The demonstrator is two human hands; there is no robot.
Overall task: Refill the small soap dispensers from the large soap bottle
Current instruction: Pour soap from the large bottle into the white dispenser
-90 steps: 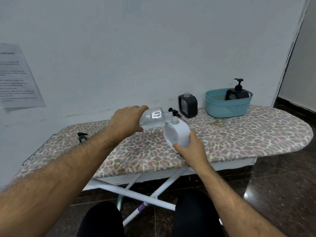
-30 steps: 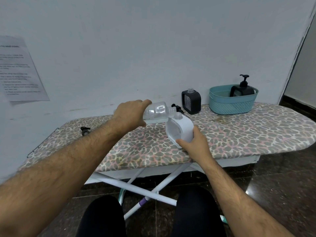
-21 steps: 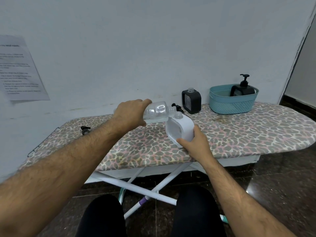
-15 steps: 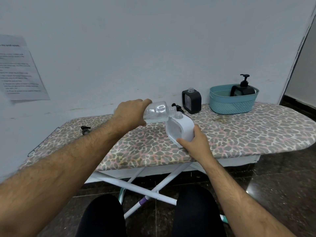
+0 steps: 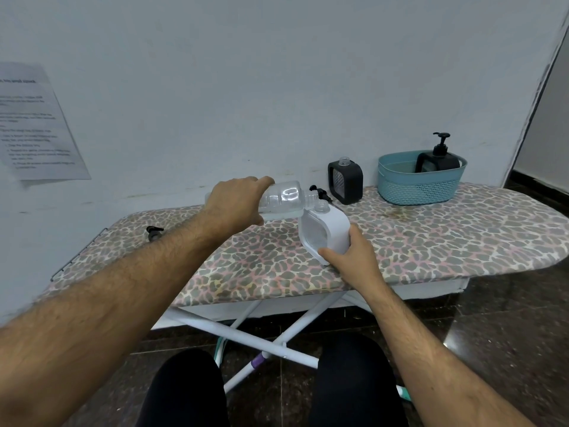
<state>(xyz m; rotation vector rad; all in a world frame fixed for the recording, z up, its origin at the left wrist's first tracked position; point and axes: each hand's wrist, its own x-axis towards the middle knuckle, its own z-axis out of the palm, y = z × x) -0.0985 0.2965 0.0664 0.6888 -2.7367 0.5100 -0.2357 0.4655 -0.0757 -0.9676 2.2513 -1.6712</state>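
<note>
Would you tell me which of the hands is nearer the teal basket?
Right. The right hand grips the white dispenser, short of the teal basket; the left hand is farther away.

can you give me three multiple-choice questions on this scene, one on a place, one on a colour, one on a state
1. Where is the black soap dispenser with its pump on?
A. inside the teal plastic basket
B. on the floor
C. in the right hand

2. What colour is the small dispenser that the right hand holds?
A. black
B. white
C. teal

3. How is the clear plastic bottle held by the left hand?
A. upright
B. tipped sideways, mouth at the dispenser's opening
C. lying on the board

Answers:
1 A, its pump rises above the basket rim.
2 B, its shell is white.
3 B, its neck meets the dispenser's top.
</note>
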